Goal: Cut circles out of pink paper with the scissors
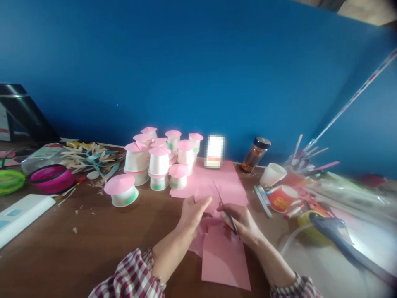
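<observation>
My left hand pinches a piece of pink paper at the middle of the brown table. My right hand grips scissors whose blades point up and away, against that paper. More pink sheets lie under and in front of both hands. Behind them stands a group of white paper cups with pink paper cone lids; one such cup sits apart at the left.
A magenta bowl, a green ring and dried leaves lie at the left. A dark-capped jar, a white cup, a red cup, pens and a glue gun crowd the right. A blue wall stands behind.
</observation>
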A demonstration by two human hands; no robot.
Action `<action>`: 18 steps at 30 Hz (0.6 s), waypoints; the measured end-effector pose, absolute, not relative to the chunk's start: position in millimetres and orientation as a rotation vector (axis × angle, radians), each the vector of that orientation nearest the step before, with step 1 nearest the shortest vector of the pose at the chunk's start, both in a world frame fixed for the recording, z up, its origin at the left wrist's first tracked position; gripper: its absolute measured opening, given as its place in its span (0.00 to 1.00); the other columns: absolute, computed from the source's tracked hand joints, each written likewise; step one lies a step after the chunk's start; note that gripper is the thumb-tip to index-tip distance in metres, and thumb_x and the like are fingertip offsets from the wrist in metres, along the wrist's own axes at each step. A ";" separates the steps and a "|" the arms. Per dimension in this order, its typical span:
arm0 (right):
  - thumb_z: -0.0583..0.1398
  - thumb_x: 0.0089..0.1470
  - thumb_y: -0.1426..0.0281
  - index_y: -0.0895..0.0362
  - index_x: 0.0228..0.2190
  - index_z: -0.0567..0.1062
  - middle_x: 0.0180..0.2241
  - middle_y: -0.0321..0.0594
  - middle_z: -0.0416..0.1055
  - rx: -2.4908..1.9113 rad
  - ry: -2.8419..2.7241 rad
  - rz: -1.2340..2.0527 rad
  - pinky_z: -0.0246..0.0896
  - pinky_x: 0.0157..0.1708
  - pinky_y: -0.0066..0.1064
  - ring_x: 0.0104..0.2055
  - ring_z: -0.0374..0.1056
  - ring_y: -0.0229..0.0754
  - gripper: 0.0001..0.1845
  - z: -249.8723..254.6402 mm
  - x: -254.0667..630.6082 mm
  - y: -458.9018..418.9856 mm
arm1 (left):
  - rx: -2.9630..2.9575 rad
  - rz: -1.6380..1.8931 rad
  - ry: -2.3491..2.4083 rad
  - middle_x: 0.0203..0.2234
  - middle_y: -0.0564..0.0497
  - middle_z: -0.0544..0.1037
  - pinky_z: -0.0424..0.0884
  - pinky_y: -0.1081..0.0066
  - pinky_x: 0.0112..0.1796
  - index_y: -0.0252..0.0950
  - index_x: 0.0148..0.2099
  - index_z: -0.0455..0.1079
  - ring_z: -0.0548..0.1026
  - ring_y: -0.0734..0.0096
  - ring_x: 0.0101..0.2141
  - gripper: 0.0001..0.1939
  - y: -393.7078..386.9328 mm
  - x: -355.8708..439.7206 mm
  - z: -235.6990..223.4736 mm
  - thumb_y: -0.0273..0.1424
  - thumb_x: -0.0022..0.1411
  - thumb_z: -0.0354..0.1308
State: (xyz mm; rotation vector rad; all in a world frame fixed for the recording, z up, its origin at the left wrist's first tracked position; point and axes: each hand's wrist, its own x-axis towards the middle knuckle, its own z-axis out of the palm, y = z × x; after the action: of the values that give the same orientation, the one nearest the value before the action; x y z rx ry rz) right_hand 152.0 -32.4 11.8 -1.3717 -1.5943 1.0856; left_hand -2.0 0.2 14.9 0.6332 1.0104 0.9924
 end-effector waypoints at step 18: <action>0.63 0.48 0.55 0.63 0.35 0.74 0.17 0.31 0.60 -1.327 -1.493 1.209 0.51 0.18 0.24 0.19 0.55 0.33 0.23 8.8 151.2 -32.8 | 0.651 1.017 0.987 0.19 0.43 0.75 0.73 0.62 0.19 0.28 0.32 0.71 0.76 0.56 0.20 0.11 1.0 -1.4 13.5 0.32 0.48 0.63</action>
State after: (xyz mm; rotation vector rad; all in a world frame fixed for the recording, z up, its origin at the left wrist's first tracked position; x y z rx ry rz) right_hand 151.2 -32.8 8.8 -1.3266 -1.4928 1.2087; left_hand -1.4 1.0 13.5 0.6511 0.9870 1.0171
